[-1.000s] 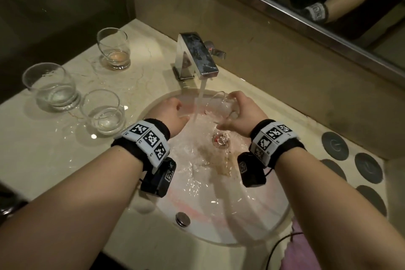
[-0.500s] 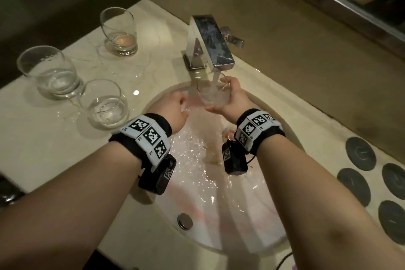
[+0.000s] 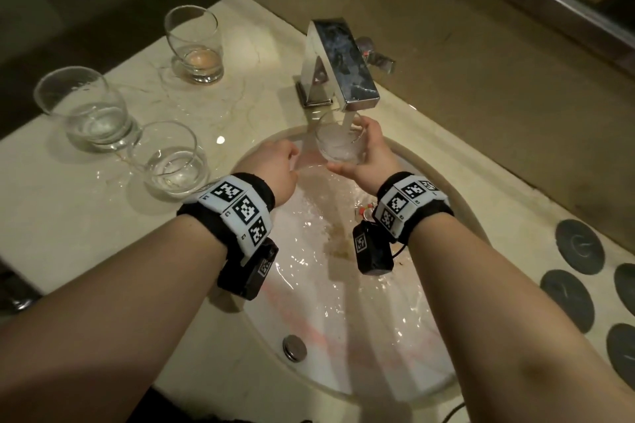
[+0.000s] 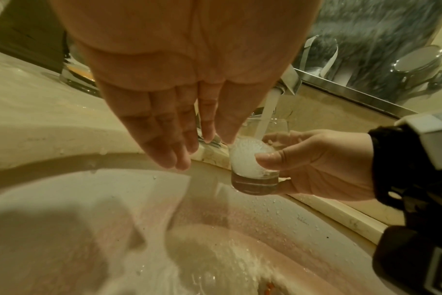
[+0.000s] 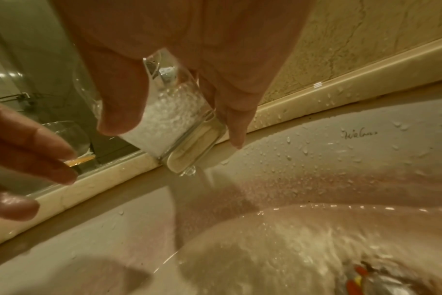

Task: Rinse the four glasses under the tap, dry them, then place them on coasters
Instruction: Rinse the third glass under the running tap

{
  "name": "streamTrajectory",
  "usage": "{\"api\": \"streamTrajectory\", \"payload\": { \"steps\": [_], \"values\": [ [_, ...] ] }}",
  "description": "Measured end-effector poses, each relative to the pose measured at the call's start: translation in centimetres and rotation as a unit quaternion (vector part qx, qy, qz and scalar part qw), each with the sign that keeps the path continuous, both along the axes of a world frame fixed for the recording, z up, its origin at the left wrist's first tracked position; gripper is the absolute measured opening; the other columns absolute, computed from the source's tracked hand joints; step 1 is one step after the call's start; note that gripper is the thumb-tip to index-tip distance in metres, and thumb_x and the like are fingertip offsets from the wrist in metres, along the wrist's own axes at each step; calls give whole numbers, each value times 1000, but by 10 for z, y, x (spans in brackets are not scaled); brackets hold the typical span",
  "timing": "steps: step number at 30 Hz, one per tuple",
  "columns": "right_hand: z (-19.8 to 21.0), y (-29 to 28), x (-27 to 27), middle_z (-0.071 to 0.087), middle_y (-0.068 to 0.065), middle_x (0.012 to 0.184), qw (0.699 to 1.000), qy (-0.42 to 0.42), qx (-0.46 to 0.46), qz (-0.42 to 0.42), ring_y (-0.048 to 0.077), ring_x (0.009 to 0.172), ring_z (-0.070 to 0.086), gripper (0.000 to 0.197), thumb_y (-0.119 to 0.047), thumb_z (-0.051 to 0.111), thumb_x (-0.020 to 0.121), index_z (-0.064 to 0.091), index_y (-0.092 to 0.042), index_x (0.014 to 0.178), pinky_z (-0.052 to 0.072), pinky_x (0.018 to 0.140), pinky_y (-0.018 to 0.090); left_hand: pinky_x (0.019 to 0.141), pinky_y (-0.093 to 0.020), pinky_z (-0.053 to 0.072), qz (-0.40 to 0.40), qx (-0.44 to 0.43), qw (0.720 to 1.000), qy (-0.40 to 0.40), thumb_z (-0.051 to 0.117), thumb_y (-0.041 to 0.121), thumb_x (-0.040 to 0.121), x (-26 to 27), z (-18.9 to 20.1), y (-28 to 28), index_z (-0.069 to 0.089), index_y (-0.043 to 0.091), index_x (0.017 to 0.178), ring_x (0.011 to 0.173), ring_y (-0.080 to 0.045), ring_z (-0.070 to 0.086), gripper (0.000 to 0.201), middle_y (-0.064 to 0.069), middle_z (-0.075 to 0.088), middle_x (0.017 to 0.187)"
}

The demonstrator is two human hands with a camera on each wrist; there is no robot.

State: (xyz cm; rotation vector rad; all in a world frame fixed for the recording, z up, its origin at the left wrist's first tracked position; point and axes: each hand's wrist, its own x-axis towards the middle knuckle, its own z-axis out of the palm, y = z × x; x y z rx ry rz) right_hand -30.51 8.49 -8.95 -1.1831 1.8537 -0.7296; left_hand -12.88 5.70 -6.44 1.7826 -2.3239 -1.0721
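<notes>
**Wet glass, firm side grip**

Fingers and thumb of the right hand (image 3: 366, 156) wrap the glass (image 3: 338, 144) low on its wall, under the tap (image 3: 343, 62) at 12 o'clock of the basin (image 3: 343, 336). It looks slippery, rigid and fragile, heavier as it fills; gripping near the thick base seems safest. Left hand (image 4: 189, 103) hangs beside it, fingers straight, empty. Three glasses (image 3: 171, 158) wait at 10 o'clock.

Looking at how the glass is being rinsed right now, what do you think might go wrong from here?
1. The right hand alone holds the wet glass under the running tap; the left hand is off it, so it could slip into the sink.
2. The stream is foaming inside the glass, so water may splash onto the countertop.
3. Three more glasses stand near the left forearm and could be knocked.
</notes>
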Motion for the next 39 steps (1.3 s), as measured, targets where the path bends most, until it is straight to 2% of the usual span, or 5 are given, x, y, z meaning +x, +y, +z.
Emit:
{"api": "streamTrajectory", "payload": {
  "steps": [7,20,24,34,39],
  "values": [
    [3,2,-3,41,3,138,1000,17,-8,11,17,117,46,89,-18,80,73,23,-23,141,39,98,28,97,-34,41,-9,-14,1000,0,53,19,93,-4,4,0,44,18,135,116,-22,53,43,-2,47,138],
    [10,11,-8,49,2,127,999,17,-5,29,20,110,55,86,-35,87,56,37,-31,126,51,92,41,98,-32,40,-16,1,1000,0,50,22,94,-2,13,0,44,18,133,117,-21,52,40,-1,47,138],
    [27,18,-15,43,-3,120,991,124,5,52,15,104,48,82,-33,85,62,40,-25,130,44,88,30,96,-30,39,-28,22,999,-3,49,23,95,1,12,6,47,15,131,115,-22,53,37,-3,52,133],
    [69,15,-4,45,1,119,800,533,125,247,25,103,52,75,-45,75,69,41,-30,134,43,88,39,95,-29,40,-24,43,998,41,51,23,94,8,7,14,60,14,117,112,-22,54,26,-5,61,120],
    [59,15,-8,39,-5,110,923,321,113,178,20,101,52,89,-45,83,61,39,-34,138,50,85,37,95,-42,48,31,110,975,189,49,35,94,4,3,15,58,15,109,106,-23,59,27,-6,62,113]
  ]
}}
